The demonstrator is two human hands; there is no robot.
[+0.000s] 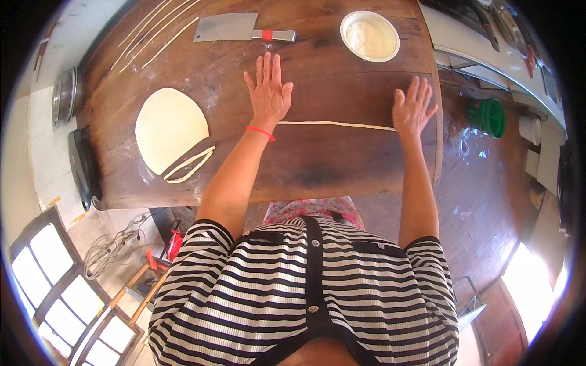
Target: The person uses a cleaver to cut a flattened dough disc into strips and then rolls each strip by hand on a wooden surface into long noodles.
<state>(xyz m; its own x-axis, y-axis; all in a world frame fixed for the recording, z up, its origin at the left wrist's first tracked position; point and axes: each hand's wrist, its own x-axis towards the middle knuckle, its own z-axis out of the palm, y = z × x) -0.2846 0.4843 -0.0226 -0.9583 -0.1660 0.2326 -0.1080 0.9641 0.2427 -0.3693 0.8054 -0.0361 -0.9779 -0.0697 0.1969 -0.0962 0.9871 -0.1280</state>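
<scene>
A long thin dough strand (pixel 339 123) runs across the wooden table (pixel 320 155) between my hands. My left hand (pixel 270 94), with a red string at the wrist, lies flat over its left end, fingers apart. Over the right end is my right hand (pixel 413 110), palm down, fingers spread. Whether the palms touch the strand is hidden. Left of my left hand lies a flat rolled sheet of dough (pixel 171 128), its lower right edge cut straight. Two cut dough strips (pixel 190 164) rest beside that edge.
A cleaver (pixel 226 27) with red tape on its handle lies at the far side. Several finished dough strands (pixel 155 36) lie to its left. A white bowl of flour (pixel 370 36) stands far right. A green bucket (pixel 487 118) is on the floor beyond the table's right edge.
</scene>
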